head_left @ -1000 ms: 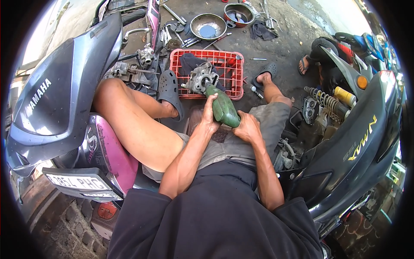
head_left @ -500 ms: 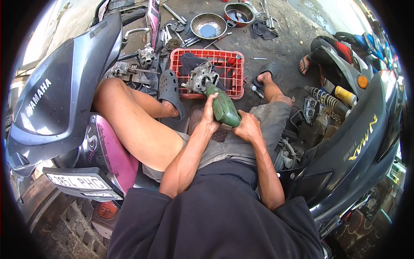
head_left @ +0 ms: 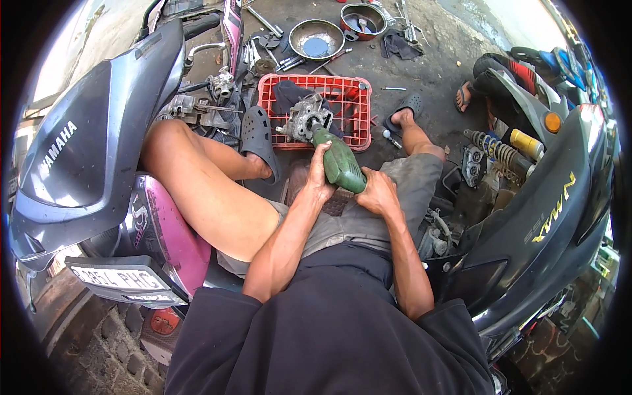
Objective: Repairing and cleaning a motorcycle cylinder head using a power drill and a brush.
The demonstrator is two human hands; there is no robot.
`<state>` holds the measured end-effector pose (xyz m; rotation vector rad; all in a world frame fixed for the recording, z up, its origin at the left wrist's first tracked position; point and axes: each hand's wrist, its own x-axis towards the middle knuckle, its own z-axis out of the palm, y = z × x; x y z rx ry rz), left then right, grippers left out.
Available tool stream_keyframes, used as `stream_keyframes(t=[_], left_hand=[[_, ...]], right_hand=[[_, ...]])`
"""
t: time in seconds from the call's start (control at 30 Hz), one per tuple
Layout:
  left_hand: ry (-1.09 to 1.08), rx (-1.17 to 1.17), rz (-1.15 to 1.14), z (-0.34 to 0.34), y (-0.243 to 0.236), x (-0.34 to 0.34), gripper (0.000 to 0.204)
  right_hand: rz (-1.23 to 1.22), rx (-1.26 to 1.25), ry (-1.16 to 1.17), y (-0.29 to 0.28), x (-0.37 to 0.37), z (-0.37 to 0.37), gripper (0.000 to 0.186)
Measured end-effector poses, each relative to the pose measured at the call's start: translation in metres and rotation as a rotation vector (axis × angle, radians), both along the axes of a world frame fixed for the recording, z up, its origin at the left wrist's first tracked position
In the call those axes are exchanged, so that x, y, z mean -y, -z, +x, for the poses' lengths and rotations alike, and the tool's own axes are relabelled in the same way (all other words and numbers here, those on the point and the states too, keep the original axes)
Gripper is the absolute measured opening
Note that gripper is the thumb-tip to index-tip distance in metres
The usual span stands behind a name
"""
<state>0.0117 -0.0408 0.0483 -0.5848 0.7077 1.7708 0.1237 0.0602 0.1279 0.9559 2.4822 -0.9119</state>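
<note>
Dark shirt and grey shorts: nearest the camera, the seated person's shirt [head_left: 329, 322] fills the lower middle, with the shorts [head_left: 329, 230] just beyond it.
Right hand: the right hand [head_left: 378, 192] holds the rear end of the tool, its fingers curled round and partly hidden beneath.
Left hand: the left hand [head_left: 318, 172] grips the tool's front left side, thumb along the top; the other fingers are mostly out of sight below.
Green power tool: the power tool [head_left: 345, 164] lies between both hands, nose pointing away from the body and into the casting.
Just changed: almost nothing; hands, tool and casting keep the same places as half a second ago, and only the view shifts slightly. The tool seems to be held steady against the part; whether it spins cannot be told.
Metal casting: the casting [head_left: 301, 120] sits over the near side of the crate, its opening meeting the tool's nose; the contact point is hidden.
Red crate: the crate [head_left: 309, 77] stands between the person's feet, a dark cloth [head_left: 288, 95] inside.
Farther ground: a metal bowl [head_left: 333, 33] stands beside a red pot [head_left: 375, 16], with spanners [head_left: 251, 54] to their left.
</note>
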Motion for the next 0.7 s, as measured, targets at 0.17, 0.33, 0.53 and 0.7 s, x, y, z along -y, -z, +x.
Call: stream_keyframes(t=[0.17, 0.33, 0.53, 0.7], left_hand=[[0.001, -0.004, 0.003, 0.0013, -0.0027, -0.0004, 0.054], [0.001, 0.001, -0.007, 0.0003, -0.0072, -0.0008, 0.054], [0.000, -0.003, -0.007, 0.0013, -0.0080, -0.0002, 0.054], [-0.001, -0.012, 0.000, 0.0009, -0.0047, 0.0004, 0.054]], right_hand=[[-0.004, -0.002, -0.005, -0.0004, -0.0011, 0.0012, 0.035], [0.001, -0.014, 0.003, 0.0003, 0.0002, 0.0012, 0.033], [-0.013, 0.013, 0.013, -0.0029, 0.0008, 0.0002, 0.031], [0.001, -0.002, -0.002, -0.0011, 0.0005, 0.0014, 0.035]])
